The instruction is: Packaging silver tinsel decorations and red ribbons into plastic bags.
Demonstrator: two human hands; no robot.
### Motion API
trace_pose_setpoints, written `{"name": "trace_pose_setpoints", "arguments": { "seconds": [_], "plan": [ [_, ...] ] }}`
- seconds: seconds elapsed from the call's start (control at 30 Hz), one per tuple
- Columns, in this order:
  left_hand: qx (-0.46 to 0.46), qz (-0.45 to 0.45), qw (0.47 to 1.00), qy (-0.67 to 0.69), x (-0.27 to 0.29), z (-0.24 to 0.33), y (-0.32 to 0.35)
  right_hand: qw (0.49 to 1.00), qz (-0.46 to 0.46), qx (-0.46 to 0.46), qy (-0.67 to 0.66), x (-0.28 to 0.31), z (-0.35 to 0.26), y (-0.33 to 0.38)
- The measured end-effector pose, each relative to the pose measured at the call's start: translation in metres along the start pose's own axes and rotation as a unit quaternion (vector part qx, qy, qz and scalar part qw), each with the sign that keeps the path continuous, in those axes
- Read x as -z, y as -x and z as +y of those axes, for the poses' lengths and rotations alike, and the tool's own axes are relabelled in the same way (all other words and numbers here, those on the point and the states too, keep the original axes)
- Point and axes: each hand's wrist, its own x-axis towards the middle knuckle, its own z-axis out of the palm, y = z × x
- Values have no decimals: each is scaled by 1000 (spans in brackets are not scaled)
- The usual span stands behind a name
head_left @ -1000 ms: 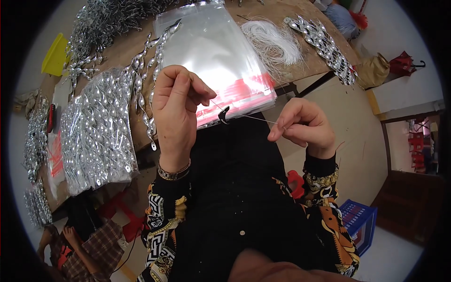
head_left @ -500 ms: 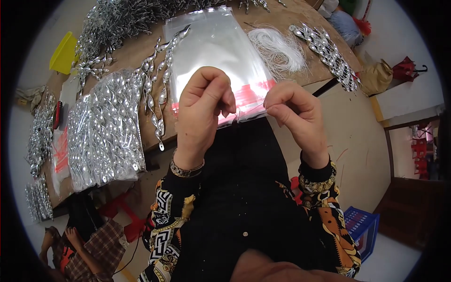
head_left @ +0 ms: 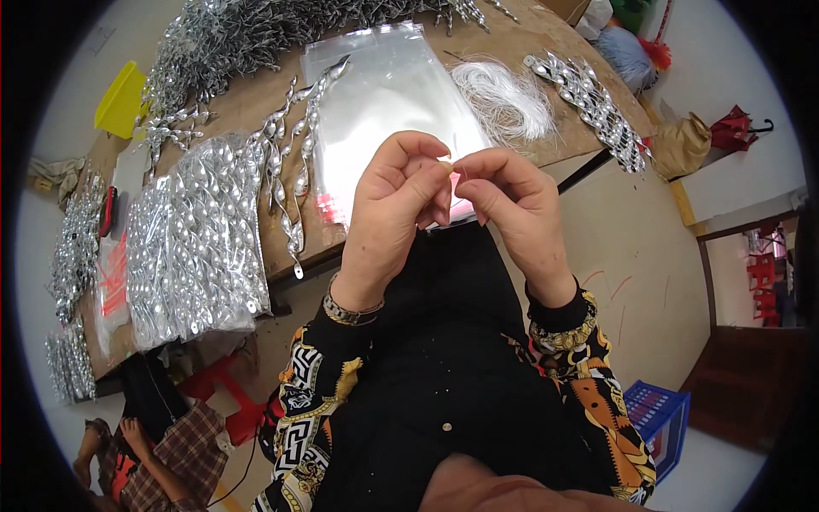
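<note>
My left hand (head_left: 398,192) and my right hand (head_left: 519,205) meet fingertip to fingertip over the table's near edge. Both are closed in a pinch, thumbs against curled fingers. A thin string (head_left: 461,176), barely visible, lies between the pinching fingertips; its ends are hidden. Beneath and beyond the hands lies a stack of clear plastic bags (head_left: 384,94) with pink-red bands at the near end, partly covered by my hands. Twisted silver ornament strands (head_left: 300,175) lie left of the bags. A loose hank of white string (head_left: 503,98) rests to their right.
Bagged silver twists (head_left: 200,239) cover the table's left side. A big silver heap (head_left: 230,38) sits at the back, another silver bundle (head_left: 589,107) at the right edge. A yellow container (head_left: 122,100) stands far left, a blue crate (head_left: 655,418) on the floor. Another person (head_left: 171,452) sits lower left.
My hands have come together: the right moved left and the left moved slightly right, closing the gap between their fingertips. Both remain pinched.
</note>
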Motion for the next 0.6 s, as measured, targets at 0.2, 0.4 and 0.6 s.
{"name": "trace_pose_setpoints", "arguments": {
  "seconds": [0.2,0.4,0.6],
  "plan": [
    [-5,6,999,-40,-2,-1,3,998,-13,25,52,3,4,-1],
    [-26,-19,992,-122,2,4,8,996,-8,31,78,3,-1,-1],
    [-56,-11,968,-245,3,2,13,998,9,34,56,6,1,-2]
  ]
}}
